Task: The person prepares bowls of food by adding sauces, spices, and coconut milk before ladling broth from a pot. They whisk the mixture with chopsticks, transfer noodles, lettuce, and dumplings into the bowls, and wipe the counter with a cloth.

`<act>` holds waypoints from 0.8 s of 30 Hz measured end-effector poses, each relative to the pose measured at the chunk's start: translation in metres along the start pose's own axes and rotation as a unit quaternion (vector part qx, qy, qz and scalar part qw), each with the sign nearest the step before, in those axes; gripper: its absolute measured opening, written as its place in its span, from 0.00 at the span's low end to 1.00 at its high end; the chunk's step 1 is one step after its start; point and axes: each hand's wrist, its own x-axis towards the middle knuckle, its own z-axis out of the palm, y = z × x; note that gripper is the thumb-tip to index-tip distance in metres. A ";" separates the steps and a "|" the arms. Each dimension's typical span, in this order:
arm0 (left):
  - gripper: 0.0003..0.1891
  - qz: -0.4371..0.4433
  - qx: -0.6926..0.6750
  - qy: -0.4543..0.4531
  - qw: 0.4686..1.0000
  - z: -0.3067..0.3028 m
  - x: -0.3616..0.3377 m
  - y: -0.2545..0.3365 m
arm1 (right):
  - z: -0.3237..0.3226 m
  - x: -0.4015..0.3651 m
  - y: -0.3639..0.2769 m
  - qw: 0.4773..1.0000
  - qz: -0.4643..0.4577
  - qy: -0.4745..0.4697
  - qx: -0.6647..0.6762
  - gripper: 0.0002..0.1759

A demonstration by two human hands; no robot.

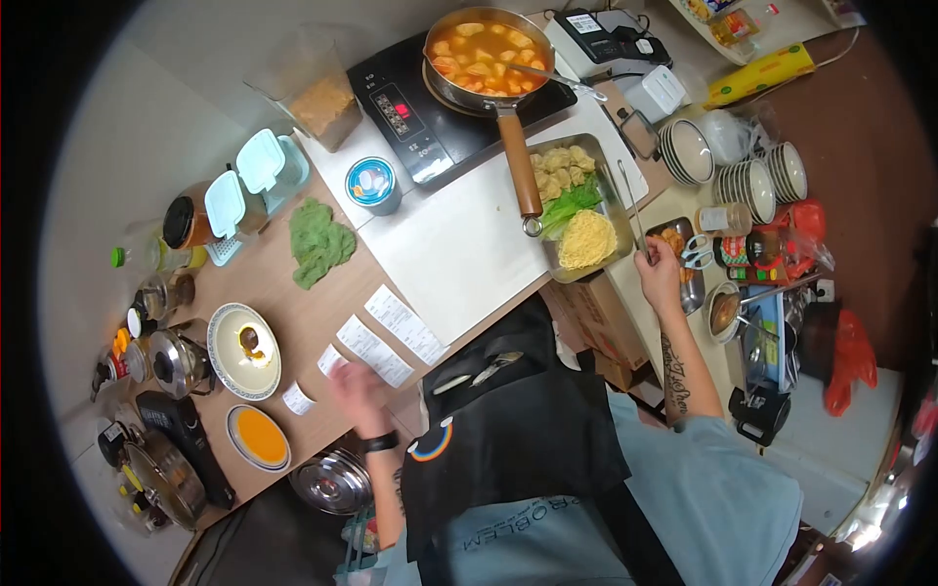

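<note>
My right hand (660, 273) is closed around a long thin metal utensil (633, 210), perhaps chopsticks; its tip points toward the pot side. That hand is beside a steel tray (621, 220) holding dumplings (565, 168), green lettuce (571, 208) and a block of yellow noodles (587, 240). A smaller metal tray (692, 288) with browned food lies by its wrist. My left hand (359, 394), smeared by motion, is at the table edge over or touching a small paper slip (332, 359). Longer printed receipts (374, 350) lie just beyond it.
On the induction cooker (415, 122) stands a pan (487, 98) of orange soup, handle toward me. A patterned bowl (227, 366) with sauce and a bowl of orange liquid (260, 437) sit at left, near a green cloth (319, 244). Stacked bowls (745, 190) and scissors (697, 251) are at right.
</note>
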 end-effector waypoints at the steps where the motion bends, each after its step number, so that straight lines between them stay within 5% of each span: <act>1: 0.19 -0.032 0.093 -0.125 0.987 0.037 -0.013 0.006 | -0.001 0.006 0.003 1.000 0.015 -0.005 0.023 0.20; 2: 0.21 -0.102 -0.002 -0.290 0.951 0.072 -0.021 -0.013 | -0.001 0.013 0.005 0.998 0.029 -0.010 0.047 0.19; 3: 0.22 -0.073 0.124 -0.405 0.903 0.118 -0.031 0.003 | -0.001 0.020 0.006 0.998 0.027 -0.014 0.048 0.19; 6: 0.40 0.005 0.294 -0.530 0.796 0.207 -0.047 0.000 | -0.007 0.045 0.006 0.989 0.065 -0.041 0.124 0.18; 9: 0.42 0.005 0.351 -0.523 0.776 0.253 -0.049 -0.016 | -0.035 0.061 -0.007 0.989 0.007 -0.138 0.054 0.18; 15: 0.33 -0.051 0.258 -0.392 0.882 0.302 -0.069 -0.040 | -0.088 0.108 -0.046 0.933 -0.214 -0.258 -0.132 0.17; 24: 0.28 -0.153 0.117 -0.332 0.924 0.200 -0.101 -0.015 | -0.064 0.098 -0.090 0.841 -0.389 -0.328 -0.182 0.13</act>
